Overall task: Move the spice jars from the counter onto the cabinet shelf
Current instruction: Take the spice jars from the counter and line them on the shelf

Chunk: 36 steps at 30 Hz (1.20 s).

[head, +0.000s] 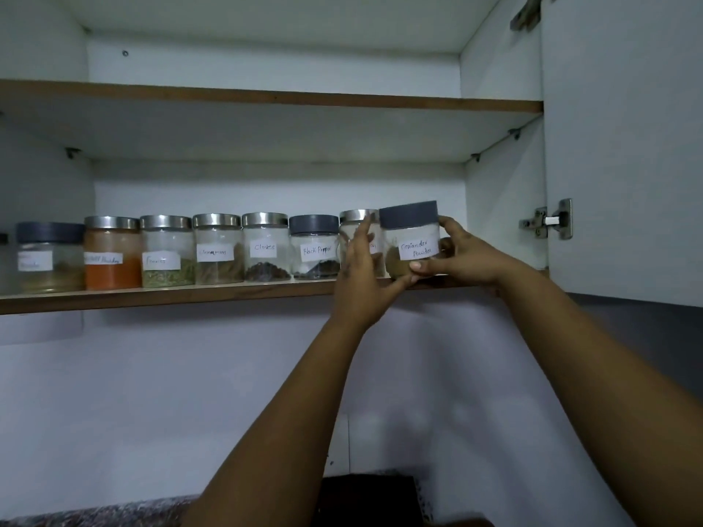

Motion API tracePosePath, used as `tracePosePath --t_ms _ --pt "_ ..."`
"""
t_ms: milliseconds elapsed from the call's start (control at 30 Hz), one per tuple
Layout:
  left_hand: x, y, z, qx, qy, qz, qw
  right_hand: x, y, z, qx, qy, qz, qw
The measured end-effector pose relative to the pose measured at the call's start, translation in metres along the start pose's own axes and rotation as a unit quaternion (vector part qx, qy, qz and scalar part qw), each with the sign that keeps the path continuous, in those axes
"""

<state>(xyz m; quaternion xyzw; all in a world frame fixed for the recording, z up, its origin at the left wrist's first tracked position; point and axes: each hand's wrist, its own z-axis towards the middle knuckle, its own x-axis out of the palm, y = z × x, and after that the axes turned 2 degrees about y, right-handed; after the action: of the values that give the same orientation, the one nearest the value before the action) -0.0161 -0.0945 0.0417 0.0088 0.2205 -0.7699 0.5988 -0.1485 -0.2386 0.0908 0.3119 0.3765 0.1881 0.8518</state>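
Coriander-powder glass jar with grey lid (412, 241), tilted at the wooden cabinet shelf's (171, 294) right end: your right hand (462, 256) grips it, your left hand's (359, 275) straight fingers steadying beside.

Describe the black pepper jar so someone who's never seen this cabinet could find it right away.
Look at the lower shelf of the open cabinet, where a row of jars stands. The black pepper jar is just left of the hands, right of the cloves jar. Unlike its steel-lidded neighbours, it has a dark grey lid, and its label reads "Black Pepper".
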Motion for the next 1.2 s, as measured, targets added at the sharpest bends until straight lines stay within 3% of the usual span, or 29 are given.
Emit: tracePosePath --t_ms 200,300,633,800,1033,1200 --pt "0.003 0.032 -0.010 0.101 -0.126 0.217 0.963 -0.007 -0.017 0.027 0.067 -0.005 0.002 0.998" --pt "0.003 0.042 -0.011 0.156 -0.118 0.273 0.942 -0.007 -0.018 0.039 0.087 0.002 -0.015 0.996" --pt "0.007 0.044 -0.014 0.141 -0.111 0.248 0.952 -0.001 -0.024 0.048 0.094 -0.001 -0.115 0.989" --pt "0.014 0.043 -0.018 0.115 -0.121 0.228 0.959 0.008 -0.030 0.045 0.071 -0.050 -0.153 0.984" --pt "0.012 0.041 -0.018 0.104 -0.112 0.222 0.963 0.018 -0.032 0.038 0.054 -0.131 -0.120 0.983" --pt "0.010 0.038 -0.020 0.100 -0.093 0.246 0.960 0.016 -0.029 0.036 0.072 -0.117 -0.126 0.982"
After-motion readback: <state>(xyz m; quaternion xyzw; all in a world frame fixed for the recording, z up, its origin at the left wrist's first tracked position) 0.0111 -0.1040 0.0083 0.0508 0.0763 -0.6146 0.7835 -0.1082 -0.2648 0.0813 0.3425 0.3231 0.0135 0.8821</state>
